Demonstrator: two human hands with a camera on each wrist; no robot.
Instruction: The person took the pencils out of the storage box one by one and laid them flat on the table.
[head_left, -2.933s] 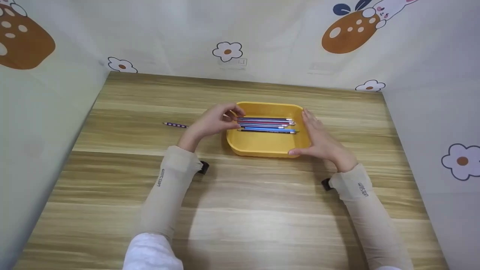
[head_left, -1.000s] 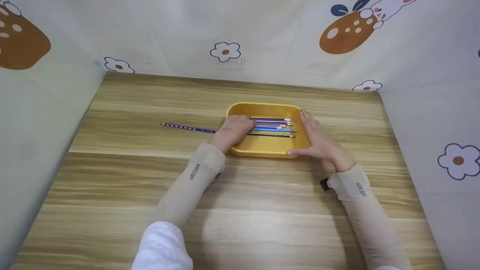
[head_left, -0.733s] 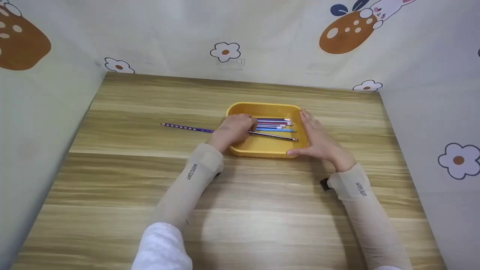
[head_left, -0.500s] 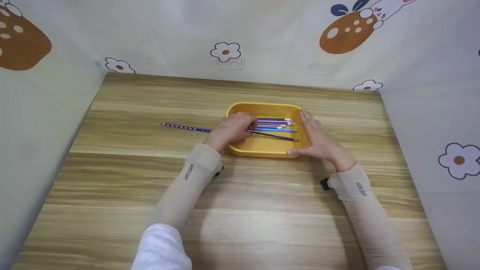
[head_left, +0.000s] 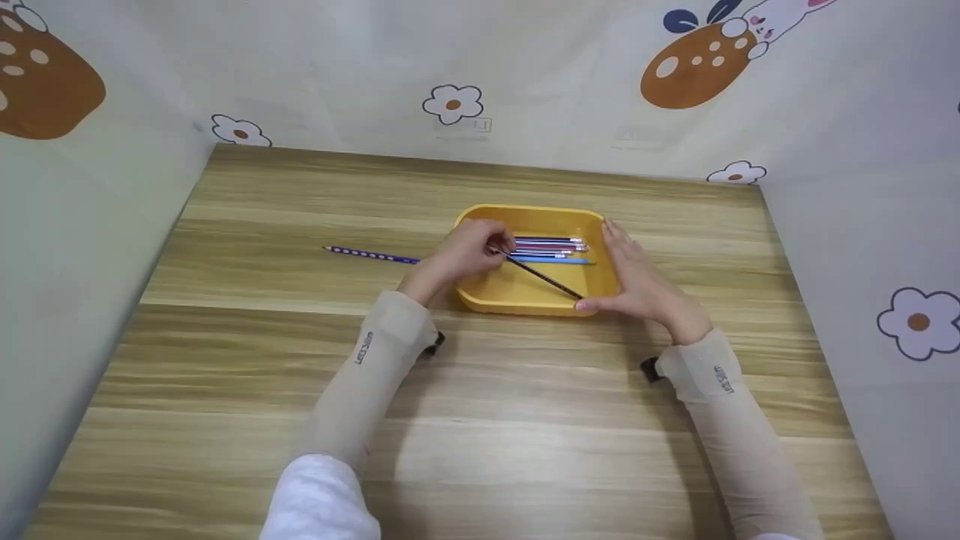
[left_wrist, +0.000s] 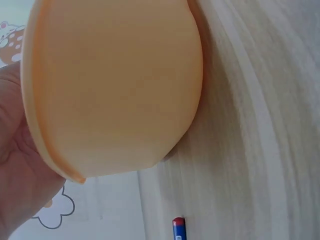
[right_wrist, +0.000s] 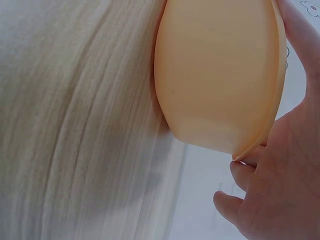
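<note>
In the head view, my left hand pinches a dark pencil near its left end, over the yellow box. The pencil slants down to the right, its far end close to my right thumb. Several pencils lie side by side in the box, their left ends hidden by my left hand. My right hand holds the box's right end, thumb on the front rim and fingers along the far side. Each wrist view shows mainly the box's outer wall.
A purple pencil with white dots lies on the wooden table left of the box, partly hidden by my left hand. A red-tipped blue end shows low in the left wrist view. Patterned walls border the table.
My left hand has reached into the box, pinched the dark pencil from the row's near side, and drawn back slightly while tilting it. My right hand stays on the box.
</note>
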